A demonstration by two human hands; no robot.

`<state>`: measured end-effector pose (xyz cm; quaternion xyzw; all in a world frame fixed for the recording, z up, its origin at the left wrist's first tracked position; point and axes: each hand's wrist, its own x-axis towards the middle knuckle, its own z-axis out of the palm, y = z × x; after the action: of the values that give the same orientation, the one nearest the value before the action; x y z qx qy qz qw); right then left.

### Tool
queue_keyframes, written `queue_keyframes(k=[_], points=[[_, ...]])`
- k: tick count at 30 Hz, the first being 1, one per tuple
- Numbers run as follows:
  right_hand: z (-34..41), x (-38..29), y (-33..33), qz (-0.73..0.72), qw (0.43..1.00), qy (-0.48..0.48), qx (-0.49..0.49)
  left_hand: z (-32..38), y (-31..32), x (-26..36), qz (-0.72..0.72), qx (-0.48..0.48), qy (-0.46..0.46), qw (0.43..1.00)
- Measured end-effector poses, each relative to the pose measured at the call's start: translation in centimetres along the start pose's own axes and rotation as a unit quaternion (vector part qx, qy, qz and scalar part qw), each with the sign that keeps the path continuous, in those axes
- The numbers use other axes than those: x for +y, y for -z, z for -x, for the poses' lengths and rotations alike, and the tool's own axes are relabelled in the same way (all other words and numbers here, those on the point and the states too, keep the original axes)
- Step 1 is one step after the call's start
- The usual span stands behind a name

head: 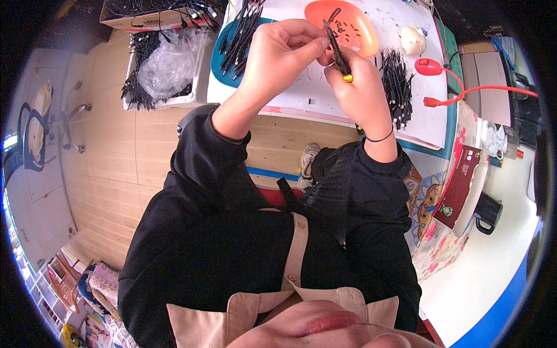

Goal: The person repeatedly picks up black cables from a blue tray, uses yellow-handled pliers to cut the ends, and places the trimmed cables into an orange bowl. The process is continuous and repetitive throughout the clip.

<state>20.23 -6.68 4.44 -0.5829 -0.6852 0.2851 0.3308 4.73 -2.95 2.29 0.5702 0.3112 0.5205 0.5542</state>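
Both my hands are raised over the near side of an orange plastic tray that holds small dark pieces. My right hand grips a dark tool with a yellow end, perhaps a small cutter or pliers; its kind is not certain. The fingers of my left hand pinch together beside the tool, on a small dark thing mostly hidden by the fingertips, perhaps a cable end. Black cables with metal plugs lie on a teal tray at the left. A bundle of black cables lies right of my right hand.
A white box with cables and a clear plastic bag stands left of the table, near a cardboard box of cables. On the right are a red switch with cord, a whitish roll and a black mug.
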Motion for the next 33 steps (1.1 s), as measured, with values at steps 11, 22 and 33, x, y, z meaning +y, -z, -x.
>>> queue_keyframes(k=[11,22,33], points=[[-0.3,0.9,-0.1,-0.028,0.998,-0.017,-0.047,-0.1,0.3,0.0,0.01,-0.005,0.014,1.0],[-0.3,0.7,-0.3,0.002,1.0,-0.012,0.002,-0.2,0.0,-0.9,-0.055,0.027,-0.05,0.997],[-0.4,0.7,0.1,-0.029,0.998,-0.044,-0.036,0.2,-0.1,-0.3,-0.146,0.004,-0.051,0.988]])
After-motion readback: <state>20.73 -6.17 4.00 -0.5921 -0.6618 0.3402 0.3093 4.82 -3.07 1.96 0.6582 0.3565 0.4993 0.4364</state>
